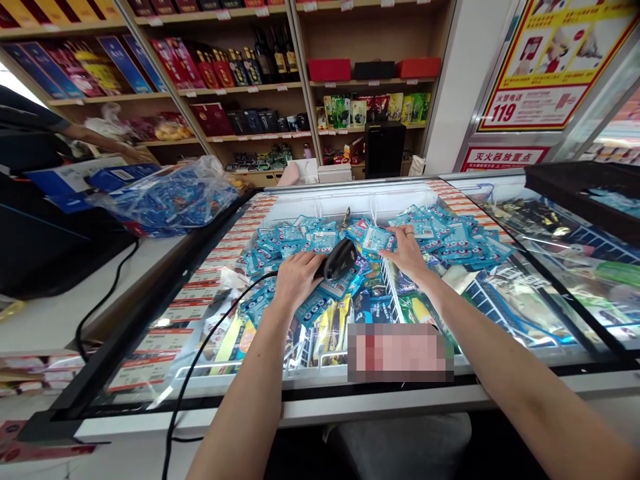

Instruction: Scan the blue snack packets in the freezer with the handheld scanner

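Observation:
My left hand (296, 280) is wrapped round the handle of a black barcode scanner (340, 259), whose cable trails down to the left. The scanner's head points toward a small blue packet (376, 239). That packet is pinched at its right side by my right hand (406, 250). Loose blue packets (285, 241) lie in a heap on the freezer's glass top (210, 280) to the left. Another pile of blue packets (457, 233) spreads out right of my right hand. Under the scanner, more of the same packets overlap one another.
Through the glass, wrapped frozen goods (333, 323) show in wire baskets. A clear plastic bag of blue packets (175, 197) stands at the left, near another person's arm (103, 139). Shelves (250, 91) with bottles and boxes stand behind. A dark tray (590, 193) is at the right.

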The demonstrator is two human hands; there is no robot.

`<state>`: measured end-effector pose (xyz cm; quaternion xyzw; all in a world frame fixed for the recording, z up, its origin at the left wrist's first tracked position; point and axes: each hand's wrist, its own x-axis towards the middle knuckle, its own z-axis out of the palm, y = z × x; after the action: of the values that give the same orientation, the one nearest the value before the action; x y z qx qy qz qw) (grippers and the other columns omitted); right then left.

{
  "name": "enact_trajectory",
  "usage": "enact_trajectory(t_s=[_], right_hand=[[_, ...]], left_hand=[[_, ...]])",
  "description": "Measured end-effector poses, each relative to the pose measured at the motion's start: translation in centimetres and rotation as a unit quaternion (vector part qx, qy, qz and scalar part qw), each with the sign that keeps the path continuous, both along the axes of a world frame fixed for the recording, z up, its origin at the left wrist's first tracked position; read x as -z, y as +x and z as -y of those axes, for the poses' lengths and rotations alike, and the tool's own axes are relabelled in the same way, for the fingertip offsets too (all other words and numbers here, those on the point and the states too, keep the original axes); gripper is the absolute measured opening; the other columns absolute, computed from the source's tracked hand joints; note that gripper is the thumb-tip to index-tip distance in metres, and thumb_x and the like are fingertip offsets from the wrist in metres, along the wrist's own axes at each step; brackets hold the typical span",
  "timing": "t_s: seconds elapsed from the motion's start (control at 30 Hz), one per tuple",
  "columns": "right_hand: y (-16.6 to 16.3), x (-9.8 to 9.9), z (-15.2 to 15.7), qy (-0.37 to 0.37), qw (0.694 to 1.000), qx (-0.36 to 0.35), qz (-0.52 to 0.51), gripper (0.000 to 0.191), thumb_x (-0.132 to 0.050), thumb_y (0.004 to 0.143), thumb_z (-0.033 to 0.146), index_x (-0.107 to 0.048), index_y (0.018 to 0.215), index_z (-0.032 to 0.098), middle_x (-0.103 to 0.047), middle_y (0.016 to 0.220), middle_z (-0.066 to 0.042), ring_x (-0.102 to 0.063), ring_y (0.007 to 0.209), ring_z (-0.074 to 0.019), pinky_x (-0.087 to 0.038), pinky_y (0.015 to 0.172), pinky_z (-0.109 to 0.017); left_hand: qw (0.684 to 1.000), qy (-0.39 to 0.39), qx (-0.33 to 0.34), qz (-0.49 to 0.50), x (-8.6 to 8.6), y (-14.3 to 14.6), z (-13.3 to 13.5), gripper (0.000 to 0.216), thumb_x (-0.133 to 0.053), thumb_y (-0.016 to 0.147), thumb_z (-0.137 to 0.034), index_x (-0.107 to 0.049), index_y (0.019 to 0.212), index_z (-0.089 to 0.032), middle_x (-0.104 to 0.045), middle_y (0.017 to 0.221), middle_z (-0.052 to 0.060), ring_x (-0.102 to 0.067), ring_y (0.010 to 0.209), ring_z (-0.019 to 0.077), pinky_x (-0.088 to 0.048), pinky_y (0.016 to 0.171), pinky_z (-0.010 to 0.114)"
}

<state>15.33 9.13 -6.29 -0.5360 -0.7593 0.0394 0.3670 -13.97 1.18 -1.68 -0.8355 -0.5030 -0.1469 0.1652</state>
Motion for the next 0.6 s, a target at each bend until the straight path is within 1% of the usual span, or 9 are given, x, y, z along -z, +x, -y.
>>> enact_trajectory(t_s=[0.1,0.2,0.3,0.4,0.47,0.6], right_hand=[[0.0,-0.23,0.35,-0.004,1.0,-0.023,-0.006,0.053,-0.058,0.079,0.039,-0.041,0.127,0.023,-0.044,0.125,-0.012,-0.051,0.108,-0.0261,-0.044,0.084,-0.037],[-0.06,-0.52,0.68,0.006,0.999,-0.049,-0.003,0.049,-0.054,0.082,0.033,-0.039,0.127,0.024,-0.047,0.127,-0.01,-0.053,0.108,-0.026,-0.044,0.085,-0.036],[-0.11,-0.58,0.76,0.01,0.999,-0.049,0.007,0.048,-0.052,0.084,0.031,-0.037,0.129,0.024,-0.048,0.13,-0.009,-0.056,0.103,-0.0247,-0.043,0.085,-0.035],[-0.11,-0.4,0.55,0.014,0.999,-0.041,0.032,0.049,-0.05,0.085,0.032,-0.034,0.13,0.021,-0.049,0.128,-0.011,-0.059,0.095,-0.0231,-0.044,0.081,-0.034],[-0.09,-0.27,0.36,0.02,0.998,-0.038,0.049,0.05,-0.049,0.085,0.032,-0.033,0.131,0.019,-0.05,0.127,-0.012,-0.058,0.097,-0.0239,-0.043,0.081,-0.034],[-0.08,-0.21,0.24,0.026,0.997,-0.037,0.06,0.049,-0.048,0.086,0.031,-0.032,0.13,0.019,-0.05,0.128,-0.013,-0.054,0.105,-0.0254,-0.041,0.085,-0.035]], left_hand=[[1.0,-0.006,0.017,-0.005,0.11,0.15,-0.02,0.038,-0.056,0.081,-0.031,-0.054,0.117,-0.021,-0.063,0.1,0.01,-0.056,0.099,0.0257,-0.04,0.084,0.038],[1.0,-0.012,0.028,-0.007,0.09,0.37,0.03,0.038,-0.056,0.081,-0.032,-0.053,0.117,-0.021,-0.063,0.102,0.009,-0.056,0.098,0.0249,-0.04,0.086,0.038],[0.999,-0.017,0.031,-0.003,0.03,0.56,0.07,0.038,-0.057,0.081,-0.032,-0.053,0.117,-0.022,-0.062,0.102,0.009,-0.056,0.098,0.0245,-0.04,0.086,0.038],[0.999,-0.02,0.03,-0.004,-0.01,0.71,0.1,0.037,-0.056,0.081,-0.032,-0.053,0.117,-0.022,-0.062,0.102,0.01,-0.056,0.098,0.0249,-0.041,0.084,0.037],[0.999,-0.02,0.029,-0.004,-0.02,0.78,0.12,0.036,-0.056,0.081,-0.031,-0.054,0.116,-0.022,-0.062,0.102,0.01,-0.057,0.098,0.025,-0.041,0.084,0.037],[0.999,-0.019,0.031,-0.008,-0.04,0.85,0.15,0.038,-0.058,0.08,-0.031,-0.053,0.116,-0.022,-0.062,0.102,0.009,-0.056,0.097,0.0246,-0.041,0.083,0.037]])
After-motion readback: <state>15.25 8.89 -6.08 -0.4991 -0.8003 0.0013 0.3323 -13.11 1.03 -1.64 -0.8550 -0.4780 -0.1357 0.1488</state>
